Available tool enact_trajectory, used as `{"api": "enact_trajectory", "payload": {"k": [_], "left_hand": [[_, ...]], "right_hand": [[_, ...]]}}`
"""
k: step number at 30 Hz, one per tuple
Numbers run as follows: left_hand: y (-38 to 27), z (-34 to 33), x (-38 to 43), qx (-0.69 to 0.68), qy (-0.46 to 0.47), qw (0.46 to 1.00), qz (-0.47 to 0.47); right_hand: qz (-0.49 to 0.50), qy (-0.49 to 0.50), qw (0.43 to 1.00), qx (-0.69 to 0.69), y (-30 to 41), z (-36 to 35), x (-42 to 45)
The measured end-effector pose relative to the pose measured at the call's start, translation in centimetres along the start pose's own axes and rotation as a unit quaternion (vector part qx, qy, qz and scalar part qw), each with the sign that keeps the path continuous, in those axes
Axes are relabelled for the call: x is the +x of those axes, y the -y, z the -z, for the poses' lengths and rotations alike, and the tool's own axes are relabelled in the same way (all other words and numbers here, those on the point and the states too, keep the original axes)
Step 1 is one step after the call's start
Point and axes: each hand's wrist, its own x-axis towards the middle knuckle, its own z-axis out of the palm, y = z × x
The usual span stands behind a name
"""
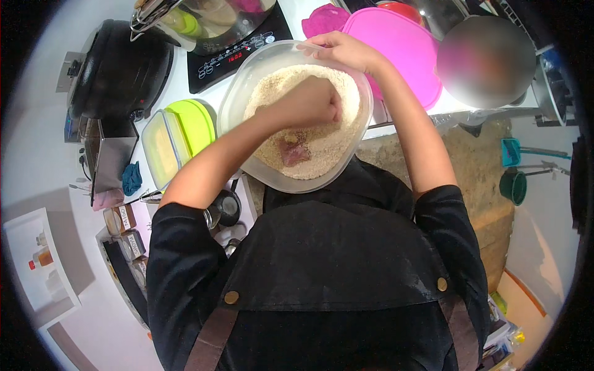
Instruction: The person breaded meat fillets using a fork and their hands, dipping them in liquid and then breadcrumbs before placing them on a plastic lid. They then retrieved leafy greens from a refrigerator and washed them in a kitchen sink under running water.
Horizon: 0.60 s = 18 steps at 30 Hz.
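A large translucent plastic tub [234, 99] holds a bed of pale breadcrumbs [320, 164]. On the crumbs, near the tub's close side, lies a reddish piece of what looks like raw meat [294, 150], partly coated. My left hand [318, 102] is inside the tub over the crumbs, curled into a fist. Nothing shows in its fingers, but the palm is hidden. With its fingers over the far right rim, my right hand [338, 50] grips the tub. Just beyond that hand lies a bright pink plastic lid [394, 55].
An induction cooktop [236, 60] with a metal pot [218, 23] stands at the far left. Beside it is a black cooker [123, 69]. A lidded food container [162, 148] and a lime-green lid [195, 123] lie left of the tub. A magenta cloth [325, 21] rests behind.
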Motion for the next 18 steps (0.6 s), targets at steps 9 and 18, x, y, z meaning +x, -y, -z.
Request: {"api": "enact_trajectory", "payload": {"k": [9,18], "left_hand": [[6.4,4.5,0.5,-0.040,0.004,0.983,0.181],[2.8,3.4,-0.8,-0.132,0.051,0.984,0.109]], "right_hand": [[-0.007,-0.007,1.000,-0.021,0.0,-0.3,0.1],[0.014,0.015,1.000,-0.007,0.0,0.1,0.0]]}}
